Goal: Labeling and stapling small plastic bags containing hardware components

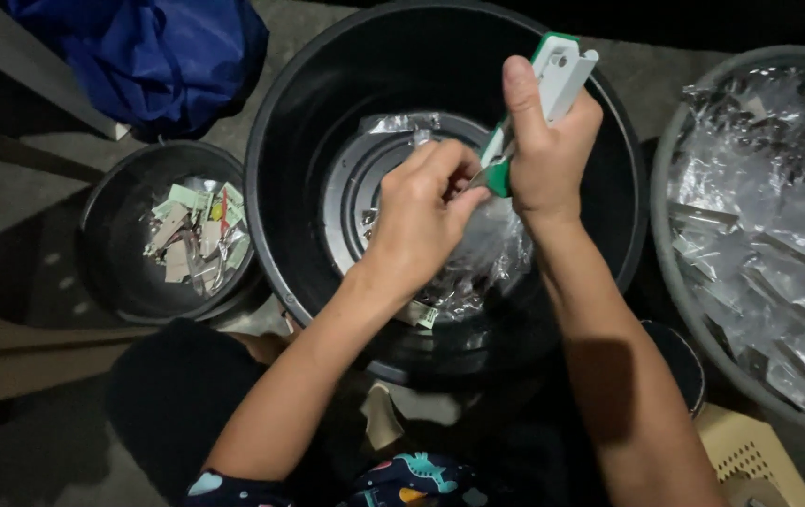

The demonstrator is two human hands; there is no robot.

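Over the large black tub (327, 56), centre of view: two bare hands at work. Right hand (545, 150), fingers wrapped tight around a white-and-green hand tool (552, 80), thumb laid up along its body; the tool stands tilted, its white end uppermost, its green lower end meeting the left hand's fingertips. Left hand (418, 214), fingers bunched and pressed together, pinching a small clear plastic packet (491, 246) just beside the tool's lower end; what the packet contains cannot be told.

Inside the large black tub: a few crumpled clear wrappers (402, 125) lying on the ringed bottom, one small printed slip at the near wall.

Left of it, touching or nearly so: small black bucket (107, 235), holding a heap of cut paper and card slips (198, 235), pale green, beige and red.

Right edge: grey round basin (670, 272), filled with clear plastic packets (768, 235), many in number.

Upper left: blue plastic bag (149, 56), on the concrete floor (8, 188).

Lower right corner: part of a beige perforated basket (750, 455).
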